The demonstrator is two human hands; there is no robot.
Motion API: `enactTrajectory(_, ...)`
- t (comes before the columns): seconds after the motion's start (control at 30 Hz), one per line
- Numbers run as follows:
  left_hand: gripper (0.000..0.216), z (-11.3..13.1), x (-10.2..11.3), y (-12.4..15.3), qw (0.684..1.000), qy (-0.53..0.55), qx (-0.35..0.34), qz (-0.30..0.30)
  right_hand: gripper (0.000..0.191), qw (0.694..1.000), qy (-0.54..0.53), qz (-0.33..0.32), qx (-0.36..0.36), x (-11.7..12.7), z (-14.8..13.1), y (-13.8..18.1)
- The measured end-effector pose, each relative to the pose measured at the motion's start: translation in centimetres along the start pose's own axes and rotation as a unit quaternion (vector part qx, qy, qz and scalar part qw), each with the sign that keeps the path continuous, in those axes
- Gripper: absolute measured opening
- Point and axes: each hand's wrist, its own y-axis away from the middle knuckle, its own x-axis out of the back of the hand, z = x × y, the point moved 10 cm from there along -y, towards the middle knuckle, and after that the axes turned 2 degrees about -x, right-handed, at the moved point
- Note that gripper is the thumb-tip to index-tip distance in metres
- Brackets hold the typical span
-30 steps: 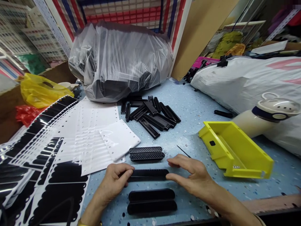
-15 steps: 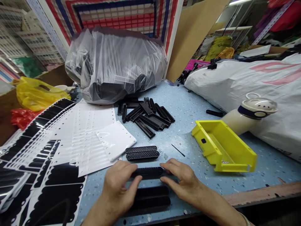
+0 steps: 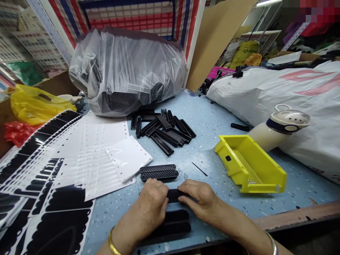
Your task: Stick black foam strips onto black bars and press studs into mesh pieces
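Note:
My left hand (image 3: 152, 203) and my right hand (image 3: 200, 200) press side by side on a long black plastic strip (image 3: 174, 194) lying on the blue table (image 3: 217, 124); both hands are curled over it, and most of the strip is hidden. Two more smooth black strips (image 3: 172, 221) lie just in front of it, toward me. Two ribbed black strips (image 3: 158, 172) lie just beyond my hands.
A heap of black strips (image 3: 163, 129) and a clear bag of black parts (image 3: 127, 71) sit further back. White backing sheets (image 3: 106, 152) and black sticker sheets (image 3: 39, 170) lie left. A yellow bin (image 3: 249, 164), a white device (image 3: 281, 124) and a white sack (image 3: 281, 92) stand right.
Both hands slid inward along the strip until they nearly meet at its middle, covering most of it. The view shifted slightly.

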Motion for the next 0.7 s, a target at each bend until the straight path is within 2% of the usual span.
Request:
enactTrajectory(0.13,0.014,-0.2,0.0,-0.1,1.000,0.011,0.008,0.001,0.012,0.997,-0.021,-0.070,-0.028,-0.3,0.3,-0.8)
enactTrajectory(0.23,0.014,-0.2,0.1,0.0,1.000,0.024,0.010,0.005,0.011,0.996,-0.018,-0.081,-0.046,-0.1,0.3,-1.0)
enactTrajectory(0.4,0.013,-0.6,-0.1,0.1,0.998,0.055,0.014,0.008,0.013,0.999,0.039,-0.030,-0.020,0.3,-0.7,-0.6)
enactTrajectory(0.57,0.023,-1.0,1.2,0.9,0.995,0.083,0.008,0.051,0.018,0.993,0.067,0.085,0.037,1.6,-1.7,0.4)
enactTrajectory(0.63,0.028,-1.2,2.5,1.8,0.993,0.078,-0.001,0.093,0.016,0.994,0.064,0.088,0.027,1.5,-1.2,0.4)
enactTrajectory(0.7,0.026,-1.7,4.2,3.0,0.986,0.052,-0.008,0.159,0.013,0.997,0.058,0.047,0.000,0.7,-0.4,0.0)
